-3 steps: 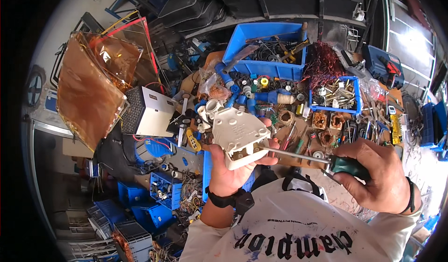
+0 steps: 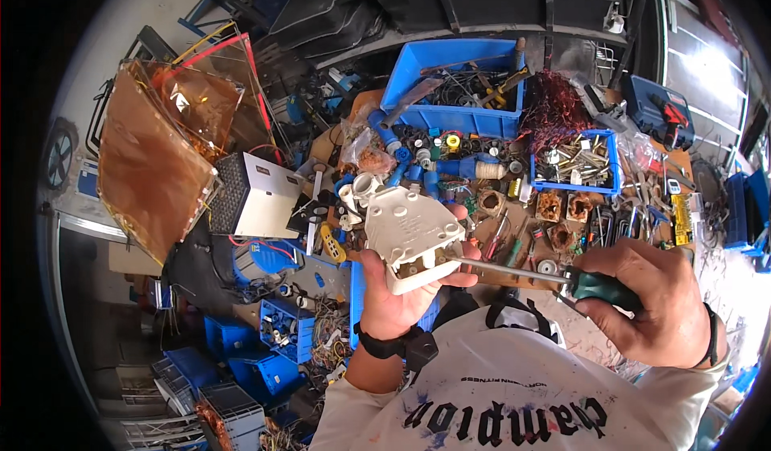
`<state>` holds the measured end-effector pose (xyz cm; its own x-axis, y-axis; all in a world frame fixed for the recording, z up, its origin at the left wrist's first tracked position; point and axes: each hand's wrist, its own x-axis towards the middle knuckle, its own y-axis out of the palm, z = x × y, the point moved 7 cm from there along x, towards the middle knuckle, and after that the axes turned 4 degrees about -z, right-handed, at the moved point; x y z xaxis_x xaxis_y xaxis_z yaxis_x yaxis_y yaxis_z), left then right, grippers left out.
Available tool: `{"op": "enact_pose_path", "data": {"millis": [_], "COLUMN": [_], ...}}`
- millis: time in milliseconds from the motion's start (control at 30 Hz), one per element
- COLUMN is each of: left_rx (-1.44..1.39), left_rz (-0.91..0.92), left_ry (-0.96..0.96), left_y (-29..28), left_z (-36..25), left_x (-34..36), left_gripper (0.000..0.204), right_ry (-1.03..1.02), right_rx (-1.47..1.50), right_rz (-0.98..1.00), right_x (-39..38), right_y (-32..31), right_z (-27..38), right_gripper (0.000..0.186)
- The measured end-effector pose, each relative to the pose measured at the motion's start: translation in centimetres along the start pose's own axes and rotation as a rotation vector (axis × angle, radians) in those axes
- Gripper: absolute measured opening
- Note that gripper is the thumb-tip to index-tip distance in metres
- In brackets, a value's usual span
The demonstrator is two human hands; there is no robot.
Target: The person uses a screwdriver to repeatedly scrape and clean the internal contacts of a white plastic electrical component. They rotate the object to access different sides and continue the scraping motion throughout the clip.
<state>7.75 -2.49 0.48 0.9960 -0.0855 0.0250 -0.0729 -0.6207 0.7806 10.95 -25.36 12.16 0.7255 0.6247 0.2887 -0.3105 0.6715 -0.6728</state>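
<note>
My left hand (image 2: 384, 298) is wrapped around a white plastic housing (image 2: 414, 226), its thumb on the left side and fingertips showing on the right. A gap between the flat, ridged upper cover and the lower shell faces me, and part of the inside shows there. My right hand (image 2: 646, 302) grips a screwdriver by its dark green handle (image 2: 606, 289). The long metal shaft (image 2: 514, 270) points left, its tip at the right end of the gap. Whether the tip touches the shell or sits inside it I cannot tell.
Beyond my hands a cluttered workbench holds a large blue bin (image 2: 458, 114) of tools and a smaller blue crate (image 2: 574, 187) of metal pieces. A red-and-black drill (image 2: 676, 118) lies at the far right. Brown sheet panels (image 2: 152, 162) stand at left, with blue crates (image 2: 285, 330) below.
</note>
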Motion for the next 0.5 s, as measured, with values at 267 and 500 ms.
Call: {"op": "enact_pose_path", "data": {"millis": [267,500], "left_rx": [-0.084,-0.154], "left_rz": [0.087,-0.012], "left_ry": [-0.053,0.012], "left_y": [1.0,1.1], "left_z": [1.3,1.6], "left_x": [0.7,0.8], "left_gripper": [0.102,0.094], "right_ry": [0.053,0.034], "right_rx": [-0.031,-0.187], "right_rz": [0.122,0.131], "right_x": [1.0,-0.3], "right_y": [-1.6,-0.4], "right_z": [0.5,1.6], "right_gripper": [0.027,0.037]}}
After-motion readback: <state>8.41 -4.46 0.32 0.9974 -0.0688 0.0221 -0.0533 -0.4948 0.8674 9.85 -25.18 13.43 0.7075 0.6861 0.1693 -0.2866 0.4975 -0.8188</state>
